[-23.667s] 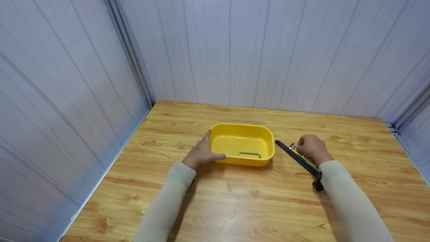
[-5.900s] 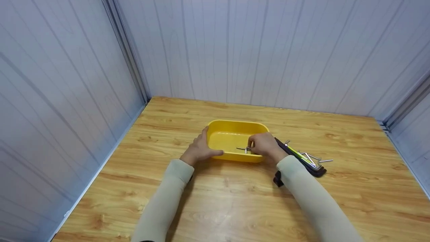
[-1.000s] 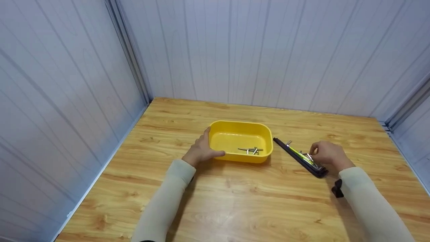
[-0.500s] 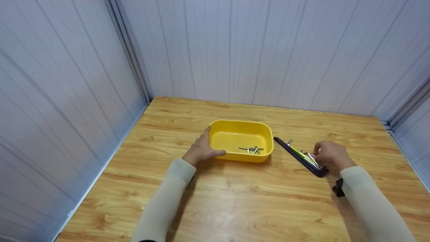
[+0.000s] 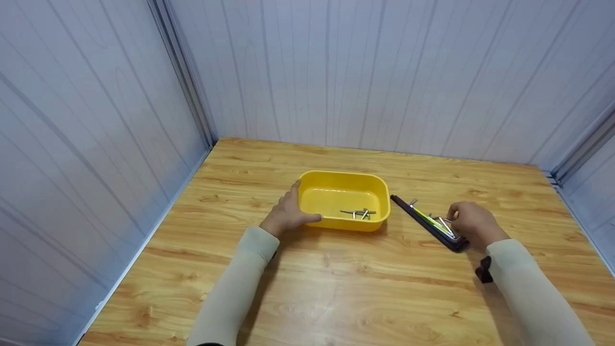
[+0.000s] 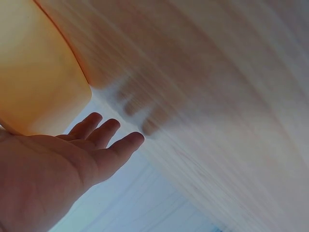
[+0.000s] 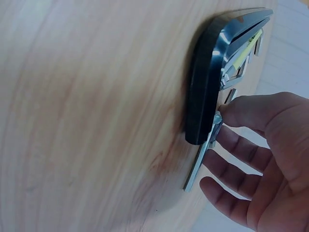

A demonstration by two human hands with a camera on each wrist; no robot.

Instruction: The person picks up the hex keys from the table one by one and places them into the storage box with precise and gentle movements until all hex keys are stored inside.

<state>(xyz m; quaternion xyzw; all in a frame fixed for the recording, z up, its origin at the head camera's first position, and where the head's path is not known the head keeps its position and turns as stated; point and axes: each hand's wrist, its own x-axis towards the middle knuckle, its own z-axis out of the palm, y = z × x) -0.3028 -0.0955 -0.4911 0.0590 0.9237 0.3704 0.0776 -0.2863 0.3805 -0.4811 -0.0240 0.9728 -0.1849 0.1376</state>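
Note:
A yellow plastic box stands mid-table with several silver hex keys lying in its right half. My left hand rests against its left end, thumb on the near rim. In the left wrist view the left fingers extend loosely beside the box wall. To the right of the box lies a black hex key holder with a yellow-green strip. More silver keys lie along its right side. My right hand is there, and in the right wrist view its thumb and index finger pinch a silver hex key.
The wood-grain table carries the box and holder. A pale panelled wall rises along its back edge, another wall along its left. A dark wrist strap piece hangs under the right sleeve.
Several seconds ago my right hand was in the box; now it is at the holder's right side. The box holds more keys than at first. Over the last second both hands barely move.

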